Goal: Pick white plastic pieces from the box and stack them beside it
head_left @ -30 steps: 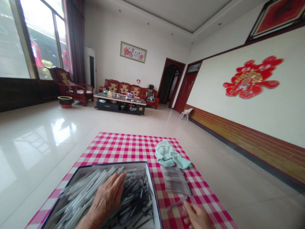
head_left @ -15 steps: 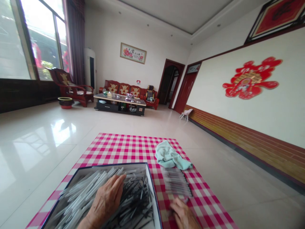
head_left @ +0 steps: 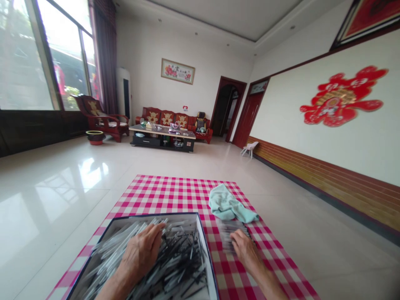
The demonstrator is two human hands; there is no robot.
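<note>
My left hand is over a shallow box with a white inside and dark blue rim. Its fingers are bent and pressed together; whatever they hold is hidden. Long clear plastic tubes, like pen barrels, lie heaped at the box's left. Thin black sticks, like pen refills, are jumbled at its right. Outside the box, my right hand reaches over a row of similar clear tubes with dark cores. Its fingers are curled together at the row; a held piece cannot be made out. A pale green cloth touches the row's far end.
A pink-and-white checked tablecloth lies under everything. Beyond it, on shiny floor tiles, stand a low black coffee table, a red wooden sofa, an armchair and a small pale stool.
My right hand has moved forward from the near end of the tube row to over its middle. My left hand stays above the box. The whole view has shifted slightly.
</note>
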